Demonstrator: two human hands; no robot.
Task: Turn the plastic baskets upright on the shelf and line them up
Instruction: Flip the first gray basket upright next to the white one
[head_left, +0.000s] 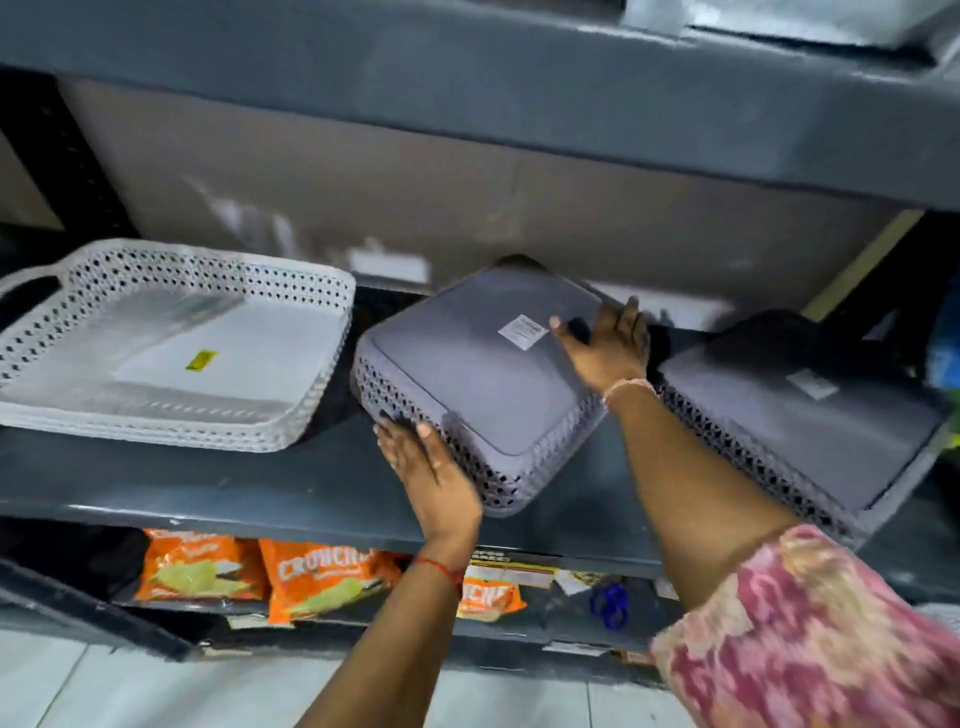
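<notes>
A grey perforated basket (467, 374) lies upside down in the middle of the dark shelf (208, 483), its flat bottom with a white label facing up. My left hand (431, 473) grips its near front corner. My right hand (608, 348) rests on its far right edge, fingers spread over the bottom. A second grey basket (800, 421) lies upside down to the right, tilted. At the left a stack of white perforated baskets (171, 353) stands upright with a yellow sticker inside.
The upper shelf (467, 93) hangs low over the baskets. Below the dark shelf lie orange snack bags (311, 577) and a blue object (608, 603). A pale tiled floor (156, 686) shows at the bottom.
</notes>
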